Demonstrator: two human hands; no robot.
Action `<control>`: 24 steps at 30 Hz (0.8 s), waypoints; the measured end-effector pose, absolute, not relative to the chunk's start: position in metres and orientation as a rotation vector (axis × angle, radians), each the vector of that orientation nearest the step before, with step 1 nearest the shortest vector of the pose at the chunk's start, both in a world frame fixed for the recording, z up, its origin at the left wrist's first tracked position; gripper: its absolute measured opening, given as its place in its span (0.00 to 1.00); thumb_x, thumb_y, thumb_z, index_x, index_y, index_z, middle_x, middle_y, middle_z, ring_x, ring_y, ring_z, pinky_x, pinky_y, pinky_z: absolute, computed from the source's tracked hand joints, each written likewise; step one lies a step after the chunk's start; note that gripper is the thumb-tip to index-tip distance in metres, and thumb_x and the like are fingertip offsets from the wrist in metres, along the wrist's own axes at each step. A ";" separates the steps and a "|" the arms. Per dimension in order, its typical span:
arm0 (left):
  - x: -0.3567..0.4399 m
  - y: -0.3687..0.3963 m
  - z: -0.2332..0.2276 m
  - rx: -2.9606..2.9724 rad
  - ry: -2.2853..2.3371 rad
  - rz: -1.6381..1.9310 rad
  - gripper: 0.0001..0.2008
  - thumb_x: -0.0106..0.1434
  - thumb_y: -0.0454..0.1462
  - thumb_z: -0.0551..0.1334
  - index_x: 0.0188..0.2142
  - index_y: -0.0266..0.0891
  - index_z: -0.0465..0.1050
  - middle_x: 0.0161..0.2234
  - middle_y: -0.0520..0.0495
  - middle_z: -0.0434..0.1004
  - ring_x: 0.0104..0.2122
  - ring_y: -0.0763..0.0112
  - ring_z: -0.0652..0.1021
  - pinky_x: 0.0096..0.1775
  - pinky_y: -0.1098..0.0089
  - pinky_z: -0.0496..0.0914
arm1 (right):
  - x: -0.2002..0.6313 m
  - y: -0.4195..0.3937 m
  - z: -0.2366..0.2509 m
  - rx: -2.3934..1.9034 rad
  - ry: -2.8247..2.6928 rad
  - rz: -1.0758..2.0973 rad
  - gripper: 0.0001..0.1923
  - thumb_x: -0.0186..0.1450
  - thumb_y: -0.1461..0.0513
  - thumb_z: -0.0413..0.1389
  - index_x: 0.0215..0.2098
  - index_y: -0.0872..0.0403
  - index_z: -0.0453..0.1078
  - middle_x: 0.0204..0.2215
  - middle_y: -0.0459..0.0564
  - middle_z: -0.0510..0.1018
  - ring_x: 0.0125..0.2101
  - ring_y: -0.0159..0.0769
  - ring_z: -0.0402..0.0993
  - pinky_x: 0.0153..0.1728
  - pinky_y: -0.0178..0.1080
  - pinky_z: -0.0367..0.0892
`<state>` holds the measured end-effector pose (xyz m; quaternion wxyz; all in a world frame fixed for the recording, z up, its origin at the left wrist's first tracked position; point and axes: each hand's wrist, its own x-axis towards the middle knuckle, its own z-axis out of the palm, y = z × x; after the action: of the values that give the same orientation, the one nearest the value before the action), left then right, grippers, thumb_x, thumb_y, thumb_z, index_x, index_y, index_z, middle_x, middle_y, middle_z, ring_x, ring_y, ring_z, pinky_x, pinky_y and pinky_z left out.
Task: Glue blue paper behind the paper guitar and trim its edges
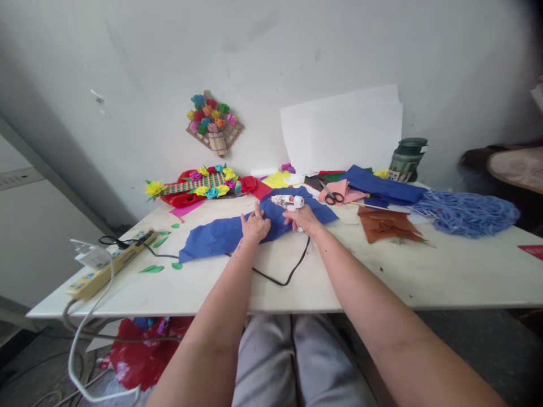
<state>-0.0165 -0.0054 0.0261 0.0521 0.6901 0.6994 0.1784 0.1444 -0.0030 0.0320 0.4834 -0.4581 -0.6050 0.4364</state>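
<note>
A sheet of blue paper (pixel 220 234) lies crumpled across the middle of the white table (pixel 382 277). My left hand (pixel 255 224) rests on it, fingers pinching a fold near its centre. My right hand (pixel 306 220) grips a white hot glue gun (pixel 289 202), whose nozzle points left over the blue paper, close to my left fingers. The gun's black cord (pixel 283 278) loops down toward the table's front edge.
A yellow power strip (pixel 111 262) sits at the left edge. Paper flower crafts (pixel 199 185) lie at the back. Scissors (pixel 332 195) rest on pink paper. Brown paper (pixel 384 223), blue shredded material (pixel 466 212) and a green jar (pixel 406 158) stand to the right.
</note>
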 end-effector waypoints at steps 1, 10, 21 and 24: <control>-0.017 -0.006 0.025 2.077 2.116 0.554 0.37 0.60 0.38 0.47 0.65 0.32 0.31 0.57 0.41 0.65 0.60 0.64 0.59 0.61 0.49 0.36 | 0.144 -0.003 0.032 -1.115 -1.472 1.064 0.07 0.51 0.62 0.57 0.20 0.59 0.68 0.14 0.47 0.74 0.07 0.26 0.60 0.09 0.30 0.54; -0.017 -0.007 0.016 2.057 2.082 0.627 0.39 0.59 0.37 0.48 0.65 0.32 0.28 0.59 0.41 0.61 0.62 0.65 0.56 0.61 0.51 0.42 | 0.145 -0.003 0.031 -1.131 -1.497 1.040 0.07 0.51 0.62 0.56 0.19 0.58 0.68 0.14 0.47 0.75 0.08 0.26 0.60 0.09 0.30 0.55; -0.017 -0.010 0.017 2.091 2.066 0.660 0.38 0.59 0.36 0.48 0.65 0.35 0.29 0.60 0.44 0.60 0.62 0.63 0.54 0.60 0.48 0.42 | 0.145 -0.001 0.030 -1.123 -1.475 1.050 0.07 0.51 0.62 0.57 0.20 0.58 0.68 0.15 0.48 0.74 0.08 0.27 0.60 0.10 0.31 0.56; -0.015 -0.011 0.017 2.125 2.109 0.664 0.38 0.58 0.36 0.48 0.65 0.35 0.31 0.59 0.44 0.63 0.62 0.62 0.54 0.60 0.47 0.42 | 0.145 0.000 0.031 -1.127 -1.476 1.049 0.06 0.51 0.62 0.57 0.20 0.58 0.68 0.15 0.48 0.75 0.08 0.27 0.61 0.10 0.31 0.56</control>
<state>-0.0147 -0.0112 0.0169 0.0375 0.6924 0.6872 0.2165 0.1448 -0.0004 0.0307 0.4834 -0.4625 -0.6058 0.4306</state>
